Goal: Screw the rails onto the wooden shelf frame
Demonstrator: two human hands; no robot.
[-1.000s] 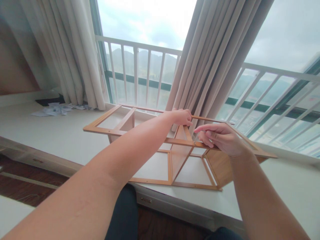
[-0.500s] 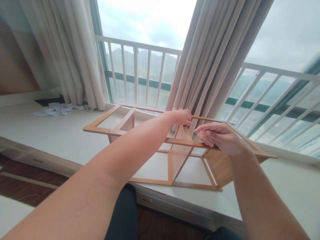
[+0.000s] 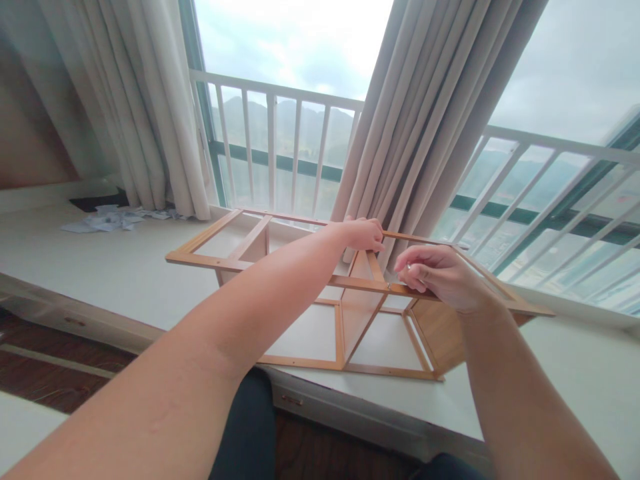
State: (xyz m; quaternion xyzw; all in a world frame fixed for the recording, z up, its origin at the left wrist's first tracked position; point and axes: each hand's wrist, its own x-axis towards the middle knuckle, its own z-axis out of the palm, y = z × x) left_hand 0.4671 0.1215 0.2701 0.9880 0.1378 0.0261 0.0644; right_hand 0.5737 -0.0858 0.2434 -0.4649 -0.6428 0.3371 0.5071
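Note:
A wooden shelf frame (image 3: 295, 362) with slim rails and cross panels lies on a white window ledge. My left hand (image 3: 364, 235) reaches across it, fingers curled over the far upper rail near the middle panel. Above the near upper rail hovers my right hand (image 3: 434, 275), its fingers pinched together. A tiny shiny bit shows at those fingertips, too small to name. Just left of that hand, a small metal fastener (image 3: 389, 286) sits in the near rail. A thin metallic piece (image 3: 461, 247) shows behind the right hand, by the far rail; its kind is unclear.
Crumpled white papers (image 3: 107, 219) lie at the left of the ledge (image 3: 135, 267). Grey curtains (image 3: 400, 133) hang behind the shelf, before a white railing (image 3: 285, 100) and windows. Drawers with handles (image 3: 293, 400) line the ledge front, above a dark wood floor (image 3: 320, 447).
My right forefinger, stretched out to the left before, has curled in to the thumb. The left hand and the shelf frame stay where they were.

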